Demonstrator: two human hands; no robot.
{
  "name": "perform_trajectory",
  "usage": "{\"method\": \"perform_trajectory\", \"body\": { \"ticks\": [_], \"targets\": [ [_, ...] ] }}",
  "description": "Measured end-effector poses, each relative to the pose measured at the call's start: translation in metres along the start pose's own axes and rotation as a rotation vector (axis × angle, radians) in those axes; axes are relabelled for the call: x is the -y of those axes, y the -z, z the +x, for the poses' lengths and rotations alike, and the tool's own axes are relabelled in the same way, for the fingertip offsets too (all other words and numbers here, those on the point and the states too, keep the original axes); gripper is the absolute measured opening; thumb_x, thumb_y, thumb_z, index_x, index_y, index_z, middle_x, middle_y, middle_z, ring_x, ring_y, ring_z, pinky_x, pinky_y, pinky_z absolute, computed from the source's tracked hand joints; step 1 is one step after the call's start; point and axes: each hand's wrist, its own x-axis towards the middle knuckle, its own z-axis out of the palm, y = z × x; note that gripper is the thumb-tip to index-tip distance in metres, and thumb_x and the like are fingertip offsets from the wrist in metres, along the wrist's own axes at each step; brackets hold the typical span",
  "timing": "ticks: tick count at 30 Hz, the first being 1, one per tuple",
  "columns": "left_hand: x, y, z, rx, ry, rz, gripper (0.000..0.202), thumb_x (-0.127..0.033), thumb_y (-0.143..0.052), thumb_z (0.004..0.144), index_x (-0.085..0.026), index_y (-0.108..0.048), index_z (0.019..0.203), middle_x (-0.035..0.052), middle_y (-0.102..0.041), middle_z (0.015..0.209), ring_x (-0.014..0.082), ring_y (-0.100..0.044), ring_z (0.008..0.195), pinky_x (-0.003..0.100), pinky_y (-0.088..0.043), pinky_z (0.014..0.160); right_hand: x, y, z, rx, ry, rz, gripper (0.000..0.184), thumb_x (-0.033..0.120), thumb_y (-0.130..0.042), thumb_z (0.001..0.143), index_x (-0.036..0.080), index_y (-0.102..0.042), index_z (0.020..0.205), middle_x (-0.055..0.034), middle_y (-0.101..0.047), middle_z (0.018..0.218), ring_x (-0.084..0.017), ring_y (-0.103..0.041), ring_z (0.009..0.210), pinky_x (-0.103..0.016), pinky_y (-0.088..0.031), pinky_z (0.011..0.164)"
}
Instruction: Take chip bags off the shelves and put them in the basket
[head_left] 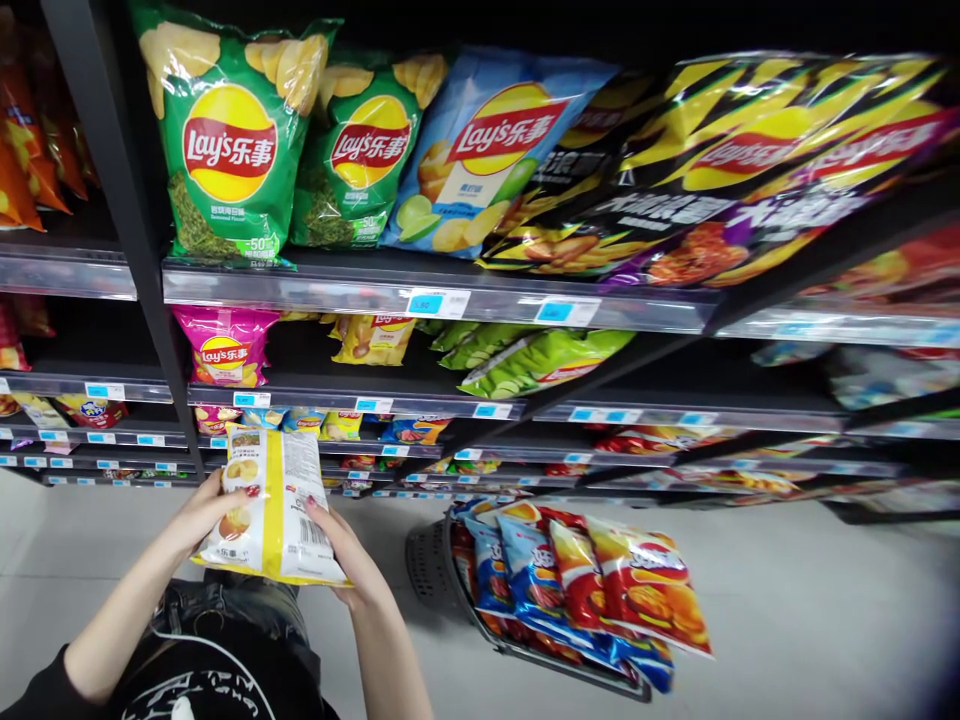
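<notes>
Between my two hands is a white and yellow bag of chips, its printed back with the barcode facing up toward me. My left hand grips its left side, fingers partly behind the bag and the thumb on top. On the right side my right hand closes round the edge, thumb on the front and the other fingers hidden beneath. The bag is held in front of my body, before the lower shelves. Closest to it on the shelf behind are small chip bags, among them a yellow one.
A grey basket on the floor to the right is heaped with red and blue snack bags. The top shelf holds green Lay's bags, a blue bag and black-yellow bags. A pink bag sits one shelf down.
</notes>
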Motion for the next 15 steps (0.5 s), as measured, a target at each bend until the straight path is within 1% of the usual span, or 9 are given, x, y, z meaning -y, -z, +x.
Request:
{"method": "perform_trajectory", "body": {
  "ticks": [5, 11, 15],
  "targets": [
    [-0.0004, -0.0018, -0.0015, -0.001, 0.003, 0.004, 0.043, -0.024, -0.072, 0.062, -0.019, -0.053, 0.100, 0.0080, -0.071, 0.096, 0.0262, -0.067, 0.083, 0.035, -0.053, 0.072, -0.0005, 0.0016, -0.0019, 0.002, 0.024, -0.008, 0.050, 0.035, -0.067, 0.071, 0.016, -0.053, 0.115, -0.0082, -0.071, 0.099, -0.026, -0.068, 0.085, -0.037, -0.052, 0.081],
    [0.0016, -0.0003, -0.0007, 0.013, 0.008, 0.000, 0.047, -0.026, -0.074, 0.060, -0.019, -0.053, 0.101, 0.0086, -0.071, 0.097, 0.0280, -0.067, 0.086, 0.038, -0.052, 0.076, -0.0036, 0.0039, 0.0001, -0.016, 0.003, -0.015, 0.055, 0.037, -0.069, 0.068, 0.014, -0.052, 0.116, -0.0096, -0.072, 0.098, -0.027, -0.069, 0.083, -0.039, -0.053, 0.079],
    [0.0027, 0.0004, -0.0010, 0.013, 0.013, 0.004, 0.044, -0.025, -0.073, 0.061, -0.019, -0.053, 0.100, 0.0077, -0.072, 0.093, 0.0272, -0.067, 0.084, 0.037, -0.053, 0.075, -0.0040, 0.0038, -0.0005, -0.009, 0.004, -0.022, 0.054, 0.038, -0.069, 0.068, 0.015, -0.053, 0.114, -0.0088, -0.072, 0.095, -0.027, -0.069, 0.080, -0.038, -0.053, 0.077]
  ]
}}
